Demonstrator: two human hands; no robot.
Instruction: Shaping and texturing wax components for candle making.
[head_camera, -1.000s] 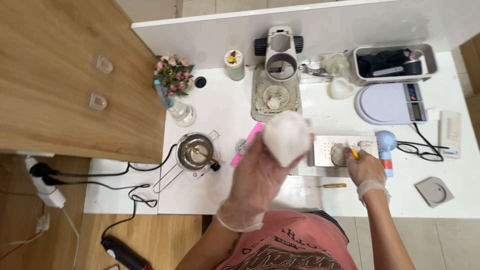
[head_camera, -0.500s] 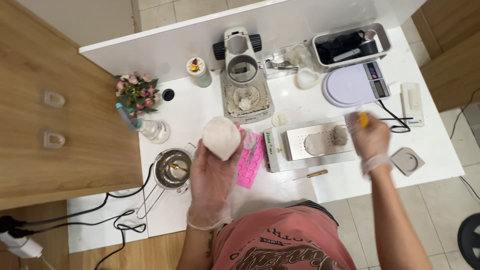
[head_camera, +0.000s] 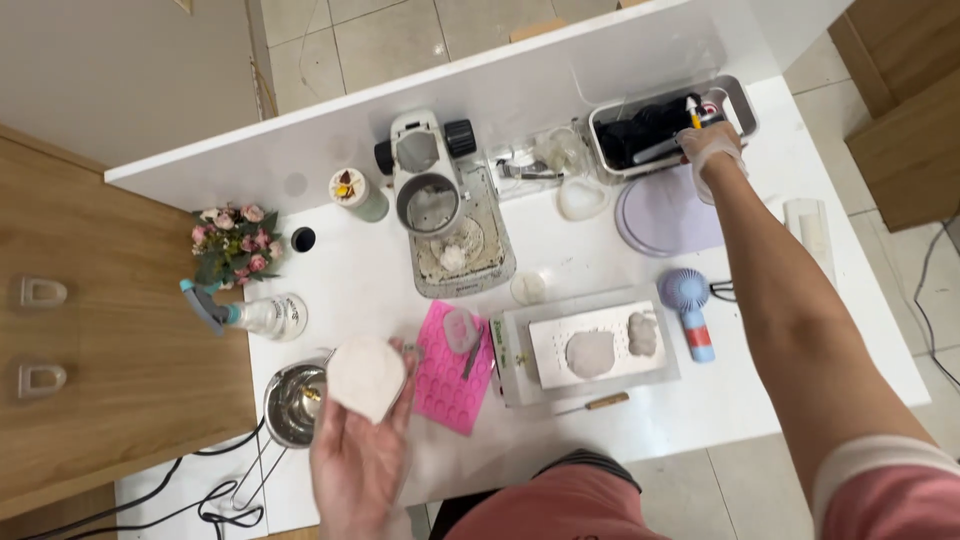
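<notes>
Two gloved hands are seen from the head camera, well apart over a white worktable (head_camera: 760, 420).

Left hand (head_camera: 360, 455): raised palm-up near the table's front edge, fingers curled under a pale, rounded white moulded piece (head_camera: 367, 377), which is gripped and tilted toward the camera. Just beside it, to the left, stands a small steel pot (head_camera: 292, 405) with a wire handle; a pink silicone mould mat (head_camera: 452, 375) lies just to its right.

Right hand (head_camera: 708, 150): stretched out to the far right corner, closed around a thin yellow-tipped tool (head_camera: 691, 108) at the rim of a grey tray (head_camera: 742, 98) holding dark items. Whether the tool is lifted clear of the tray cannot be told.

Change noted against the earlier frames: half a second ago the right hand was held above the white slab (head_camera: 600, 350) with its grey patches, the yellow-tipped tool in it; it has since travelled away to the grey tray. The white piece has been lowered and drawn left, from in front of the slab to beside the steel pot. Judged from this, work at the slab appears paused while the tool is taken to the tray.

Also recorded: a stand mixer (head_camera: 440, 200), a lilac round plate (head_camera: 665, 215), a small blue fan (head_camera: 690, 310), a spray bottle (head_camera: 255, 315) and a posy of pink flowers (head_camera: 232, 240).
</notes>
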